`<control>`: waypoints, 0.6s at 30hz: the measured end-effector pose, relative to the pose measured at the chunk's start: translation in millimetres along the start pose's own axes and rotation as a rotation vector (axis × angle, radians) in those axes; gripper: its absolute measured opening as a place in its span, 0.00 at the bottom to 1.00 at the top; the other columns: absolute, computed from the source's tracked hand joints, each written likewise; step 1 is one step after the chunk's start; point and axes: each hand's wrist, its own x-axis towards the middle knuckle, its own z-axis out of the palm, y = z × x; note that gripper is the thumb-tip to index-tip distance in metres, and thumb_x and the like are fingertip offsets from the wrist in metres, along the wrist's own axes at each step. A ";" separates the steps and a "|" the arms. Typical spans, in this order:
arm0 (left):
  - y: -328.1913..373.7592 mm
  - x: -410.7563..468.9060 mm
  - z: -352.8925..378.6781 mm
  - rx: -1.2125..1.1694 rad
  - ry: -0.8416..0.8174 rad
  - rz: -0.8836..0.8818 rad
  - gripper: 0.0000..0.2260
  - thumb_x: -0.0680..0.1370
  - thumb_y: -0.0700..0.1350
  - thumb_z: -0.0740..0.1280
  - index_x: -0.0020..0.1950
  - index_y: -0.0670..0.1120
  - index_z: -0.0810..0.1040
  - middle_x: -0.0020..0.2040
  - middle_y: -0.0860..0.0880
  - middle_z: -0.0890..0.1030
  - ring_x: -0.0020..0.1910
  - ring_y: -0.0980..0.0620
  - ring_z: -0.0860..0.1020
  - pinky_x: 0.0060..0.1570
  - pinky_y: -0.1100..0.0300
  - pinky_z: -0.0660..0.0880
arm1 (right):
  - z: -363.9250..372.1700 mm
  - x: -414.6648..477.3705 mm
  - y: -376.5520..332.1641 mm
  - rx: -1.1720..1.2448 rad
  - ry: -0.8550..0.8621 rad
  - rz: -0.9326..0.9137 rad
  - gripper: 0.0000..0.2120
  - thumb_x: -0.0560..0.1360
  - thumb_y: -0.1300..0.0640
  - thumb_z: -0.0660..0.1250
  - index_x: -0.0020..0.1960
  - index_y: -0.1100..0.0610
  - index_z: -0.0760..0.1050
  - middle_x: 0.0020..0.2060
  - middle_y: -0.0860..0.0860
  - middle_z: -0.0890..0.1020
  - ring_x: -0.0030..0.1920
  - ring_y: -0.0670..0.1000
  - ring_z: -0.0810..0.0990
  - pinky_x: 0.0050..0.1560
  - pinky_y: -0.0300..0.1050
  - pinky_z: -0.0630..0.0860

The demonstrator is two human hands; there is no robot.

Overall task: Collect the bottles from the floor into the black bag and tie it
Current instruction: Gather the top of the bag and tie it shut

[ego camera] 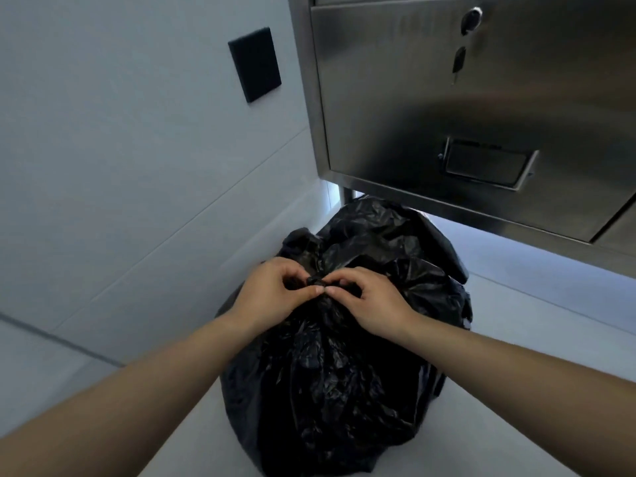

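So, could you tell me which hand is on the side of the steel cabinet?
The right hand: it pinches the knot on the bag from the cabinet side, while the left hand pinches it from the wall side.

Pale floor [537, 325] — perhaps tiled, full black bag [344, 390] resting on it

Stainless steel cabinet [430, 108], upper right, brushed front, raised off the floor on a metal leg [345, 196]. Round lock [472, 16] near the door's top; a dark key [458, 63] just below it. Recessed rectangular metal frame [488, 165] low on the door. Second panel [619, 232] adjoins at the right edge. Pale wall [120, 139] to the left with thin seam lines; black rectangular plate [254, 63] mounted on it. Light floor [537, 290]; dark line [62, 339] crossing at lower left.
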 end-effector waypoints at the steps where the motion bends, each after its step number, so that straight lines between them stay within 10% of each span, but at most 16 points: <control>1: -5.2 -6.0 3.0 0.018 0.005 -0.015 0.09 0.64 0.57 0.75 0.29 0.61 0.76 0.36 0.60 0.79 0.42 0.65 0.76 0.41 0.68 0.70 | 7.0 -1.5 2.5 -0.006 0.006 0.013 0.07 0.72 0.48 0.68 0.50 0.44 0.79 0.43 0.46 0.78 0.47 0.45 0.77 0.49 0.40 0.71; 6: -30.2 -26.7 28.7 -0.009 -0.101 -0.114 0.08 0.70 0.56 0.71 0.35 0.54 0.77 0.39 0.55 0.81 0.44 0.58 0.77 0.44 0.60 0.70 | 27.4 -8.4 17.7 -0.113 -0.045 0.056 0.06 0.71 0.46 0.69 0.47 0.44 0.80 0.48 0.48 0.75 0.53 0.50 0.72 0.55 0.49 0.71; 10: -40.6 -31.3 48.2 -0.015 -0.143 -0.131 0.08 0.72 0.53 0.70 0.44 0.50 0.77 0.49 0.48 0.79 0.54 0.52 0.75 0.55 0.56 0.72 | 31.9 -12.3 31.6 -0.157 -0.055 0.046 0.05 0.70 0.46 0.70 0.45 0.45 0.81 0.52 0.47 0.73 0.57 0.49 0.68 0.58 0.44 0.67; 15: -35.5 -26.8 56.8 -0.111 -0.157 -0.141 0.08 0.72 0.51 0.71 0.37 0.55 0.73 0.35 0.56 0.78 0.37 0.59 0.76 0.38 0.68 0.69 | 28.7 -15.3 40.7 -0.018 -0.035 0.033 0.03 0.71 0.52 0.70 0.45 0.46 0.79 0.46 0.44 0.78 0.50 0.42 0.76 0.53 0.37 0.71; 18: -32.3 -23.8 59.0 -0.208 -0.122 -0.179 0.08 0.71 0.47 0.73 0.41 0.52 0.73 0.42 0.51 0.81 0.44 0.54 0.79 0.47 0.62 0.75 | 24.8 -18.4 40.1 0.066 -0.044 0.062 0.06 0.71 0.51 0.71 0.46 0.42 0.77 0.44 0.41 0.81 0.47 0.38 0.78 0.49 0.30 0.71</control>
